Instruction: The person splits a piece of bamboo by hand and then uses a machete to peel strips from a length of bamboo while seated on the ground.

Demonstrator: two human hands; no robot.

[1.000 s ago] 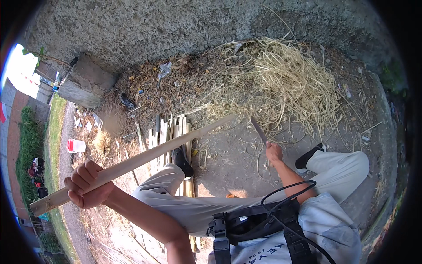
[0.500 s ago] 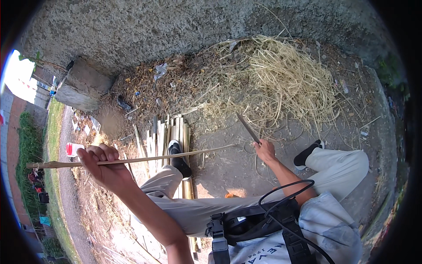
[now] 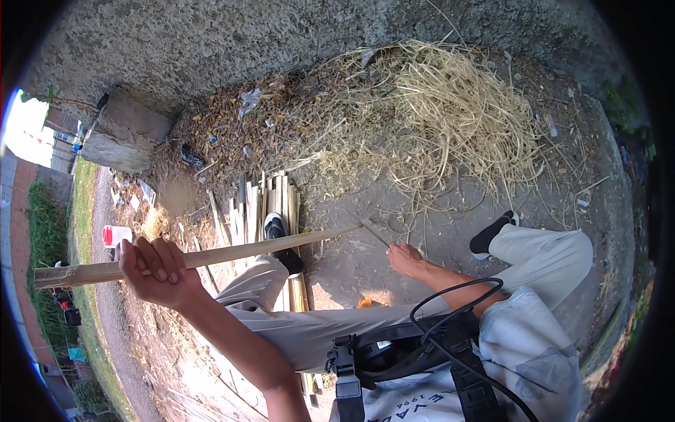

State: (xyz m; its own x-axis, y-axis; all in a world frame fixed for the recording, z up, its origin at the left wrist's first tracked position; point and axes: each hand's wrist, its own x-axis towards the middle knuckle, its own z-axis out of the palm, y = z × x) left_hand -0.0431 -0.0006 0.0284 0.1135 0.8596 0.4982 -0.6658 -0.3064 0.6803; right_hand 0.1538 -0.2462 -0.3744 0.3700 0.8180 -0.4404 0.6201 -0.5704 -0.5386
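"How far along does it look?"

"Partway, I'd judge. A heap of pale shavings [image 3: 464,112] lies by the wall [image 3: 281,42], while the long strip [image 3: 232,254] remains whole, raised above the ground [image 3: 351,271], perhaps needing more trimming."

"And the fingers?"

"The left hand [image 3: 162,273] is clenched round the strip near its thick end. The right hand [image 3: 408,259] grasps the knife [image 3: 377,233], blade by the far end; whether they touch, I can't tell."

"Anything in the way?"

"The left shoe [image 3: 276,226] is by the stacked slats [image 3: 289,200], and a black cable [image 3: 464,284] loops over the right forearm [image 3: 439,276]."
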